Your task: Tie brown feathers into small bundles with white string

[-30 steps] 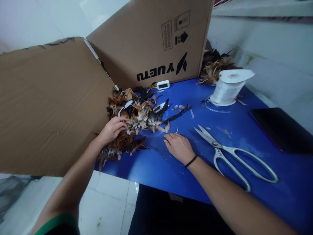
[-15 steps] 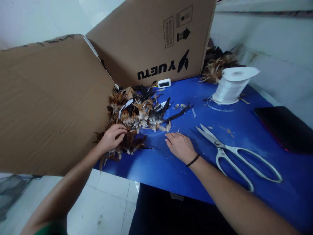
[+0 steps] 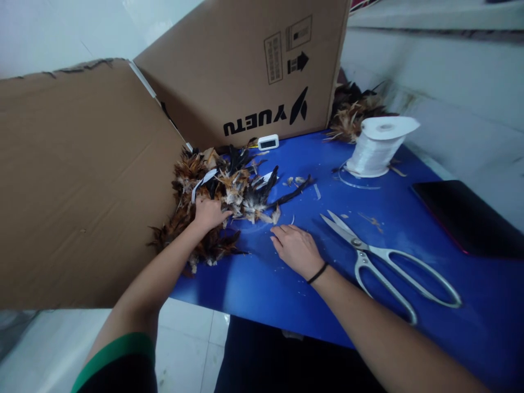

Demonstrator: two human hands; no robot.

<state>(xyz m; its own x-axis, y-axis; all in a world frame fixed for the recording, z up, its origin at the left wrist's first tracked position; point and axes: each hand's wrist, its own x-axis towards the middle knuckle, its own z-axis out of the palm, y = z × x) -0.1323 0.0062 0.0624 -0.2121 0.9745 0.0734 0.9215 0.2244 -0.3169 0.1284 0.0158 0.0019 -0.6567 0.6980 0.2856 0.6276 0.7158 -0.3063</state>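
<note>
The cardboard (image 3: 82, 191) on the left is plain matt, the counter (image 3: 249, 292) is smooth with a bit of sheen, feathers (image 3: 229, 188) look kinda rough, scissors (image 3: 358, 243) are satiny metal, and the far-right spool (image 3: 372, 155) looks shiny, plasticky.

Brown, black and whitish feathers (image 3: 236, 188) in a ragged heap on the blue table (image 3: 254, 289)
</note>
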